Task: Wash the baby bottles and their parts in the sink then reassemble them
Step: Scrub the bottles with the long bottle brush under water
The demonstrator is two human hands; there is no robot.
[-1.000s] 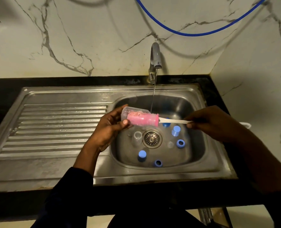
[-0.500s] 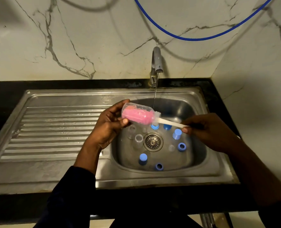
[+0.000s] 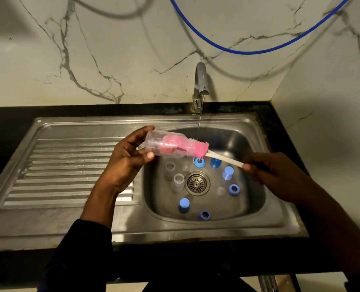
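Observation:
My left hand (image 3: 126, 159) grips a clear baby bottle (image 3: 153, 144) by its base, lying sideways over the left rim of the sink basin (image 3: 257, 199). A pink bottle brush (image 3: 196, 148) sits partly inside the bottle, its sponge end sticking out of the neck. My right hand (image 3: 273, 175) pinches the brush's white handle (image 3: 225, 159). On the basin floor lie several blue caps and rings, such as one cap (image 3: 228, 173) and one ring (image 3: 233, 189), plus two clear bottles (image 3: 178, 182) beside the drain (image 3: 196, 183).
The tap (image 3: 200, 81) runs a thin stream into the basin, just behind the bottle's neck. A ribbed steel draining board (image 3: 65, 171) lies to the left. A black counter edges the sink, marble walls stand behind and right, and a blue hose (image 3: 248, 52) hangs above.
My right hand has drawn the brush out to the right, so the pink sponge now pokes out of the bottle's neck. The bottle has stayed in my left hand.

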